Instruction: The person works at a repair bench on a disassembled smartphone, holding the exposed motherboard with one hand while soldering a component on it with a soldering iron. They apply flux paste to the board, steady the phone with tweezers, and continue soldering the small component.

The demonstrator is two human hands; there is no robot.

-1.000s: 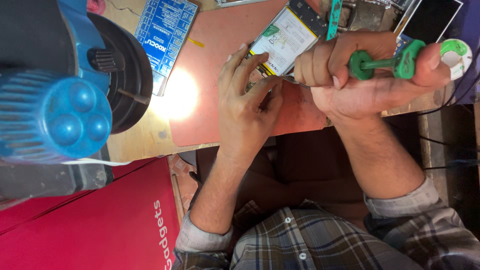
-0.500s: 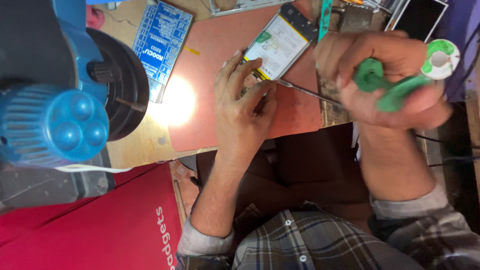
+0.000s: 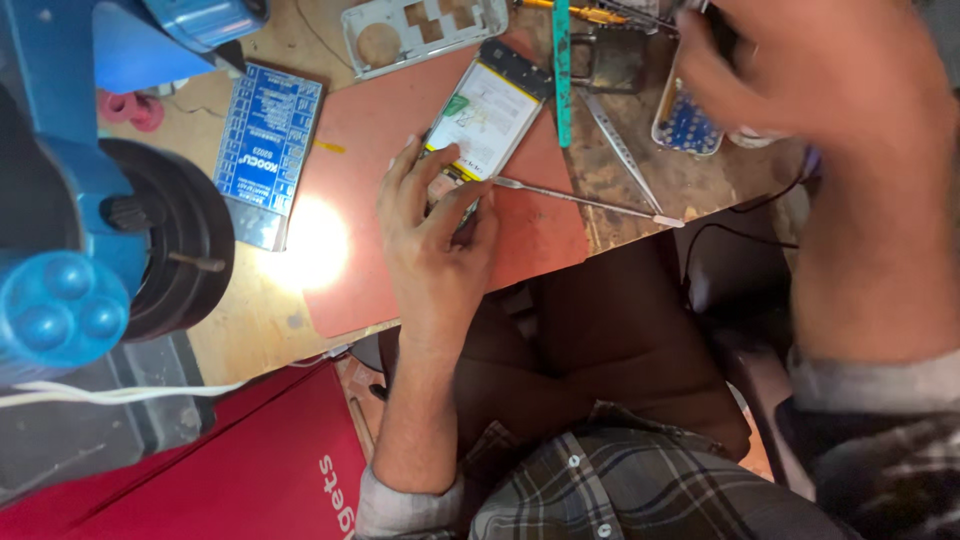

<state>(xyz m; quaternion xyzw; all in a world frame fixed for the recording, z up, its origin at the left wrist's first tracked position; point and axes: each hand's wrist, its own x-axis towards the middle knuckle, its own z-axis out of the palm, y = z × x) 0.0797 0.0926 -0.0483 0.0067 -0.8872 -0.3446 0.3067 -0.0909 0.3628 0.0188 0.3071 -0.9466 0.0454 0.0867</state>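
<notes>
I am holding an opened phone [image 3: 487,112] down on the red mat [image 3: 370,200] with my left hand [image 3: 432,232], fingers spread and pressing at its lower end, not curled around anything. Judging by how it lies, the back cover is already off: the pale battery with its green patch is showing, and a grey plastic frame [image 3: 420,30] with cut-outs is lying on the counter [image 3: 250,330] at about eleven o'clock from the phone. What is left, I reckon, is the work inside the phone itself, since it is lying bare with nothing refitted. A thin metal tool [image 3: 585,202] is lying loose on the mat, its tip near the phone's lower edge, running out toward four o'clock. My right hand [image 3: 800,75] is blurring up at two o'clock from the phone, over a clutter of small parts; I cannot tell whether it is closing on anything. A pair of tweezers [image 3: 620,150] and a green strip [image 3: 561,70] are lying at three o'clock of the phone, and a blue card [image 3: 265,150] is sitting at nine o'clock beside the mat.
</notes>
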